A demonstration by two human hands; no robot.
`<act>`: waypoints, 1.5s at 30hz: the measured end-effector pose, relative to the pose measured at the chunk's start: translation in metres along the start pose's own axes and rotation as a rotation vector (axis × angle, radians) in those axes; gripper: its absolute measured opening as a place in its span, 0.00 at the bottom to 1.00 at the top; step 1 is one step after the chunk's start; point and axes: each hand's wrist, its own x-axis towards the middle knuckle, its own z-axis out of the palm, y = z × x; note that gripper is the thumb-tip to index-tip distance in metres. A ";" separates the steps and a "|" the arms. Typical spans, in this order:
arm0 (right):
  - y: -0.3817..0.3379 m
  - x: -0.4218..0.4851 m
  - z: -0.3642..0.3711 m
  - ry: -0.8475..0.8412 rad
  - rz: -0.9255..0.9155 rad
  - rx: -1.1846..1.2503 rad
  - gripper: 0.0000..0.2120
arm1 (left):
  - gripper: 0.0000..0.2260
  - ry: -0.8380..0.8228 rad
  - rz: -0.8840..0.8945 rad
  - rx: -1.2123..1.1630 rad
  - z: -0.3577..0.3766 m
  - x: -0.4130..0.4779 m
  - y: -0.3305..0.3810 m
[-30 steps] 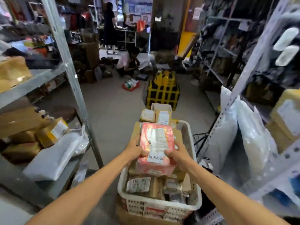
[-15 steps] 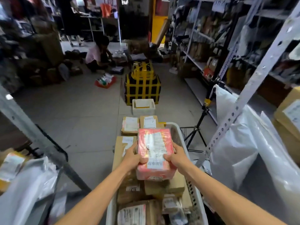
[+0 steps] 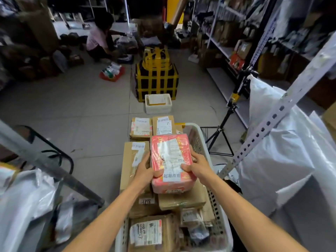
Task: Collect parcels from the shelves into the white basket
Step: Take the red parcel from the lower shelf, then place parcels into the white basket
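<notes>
A red plastic-wrapped parcel [image 3: 171,159] with white labels is held flat over the white basket [image 3: 201,140]. My left hand [image 3: 145,172] grips its left edge and my right hand [image 3: 200,167] grips its right edge, thumbs on top. The basket below holds several brown cardboard parcels [image 3: 181,199] and small packets. A long brown box [image 3: 133,162] lies along the basket's left side, under my left hand.
Two labelled cardboard parcels [image 3: 141,127] and a white foam box [image 3: 158,103] lie on the floor ahead, then a black-and-yellow taped bundle [image 3: 156,77]. A tripod [image 3: 223,128] and white bags [image 3: 278,148] stand right. Metal shelving flanks both sides. A person [image 3: 99,37] crouches far back.
My view has tilted down and turned right, so the left shelf has slid out of sight. The red parcel stays gripped in both hands above the basket.
</notes>
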 end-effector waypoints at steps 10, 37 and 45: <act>-0.009 -0.015 0.014 0.044 -0.099 -0.298 0.29 | 0.34 0.023 0.034 0.271 0.000 -0.016 0.017; -0.118 -0.148 0.034 -0.064 -0.283 -1.156 0.33 | 0.17 -0.059 0.390 1.395 -0.024 -0.127 0.129; -0.127 -0.171 0.024 -0.142 -0.445 -1.247 0.32 | 0.20 0.151 0.311 1.436 -0.021 -0.167 0.137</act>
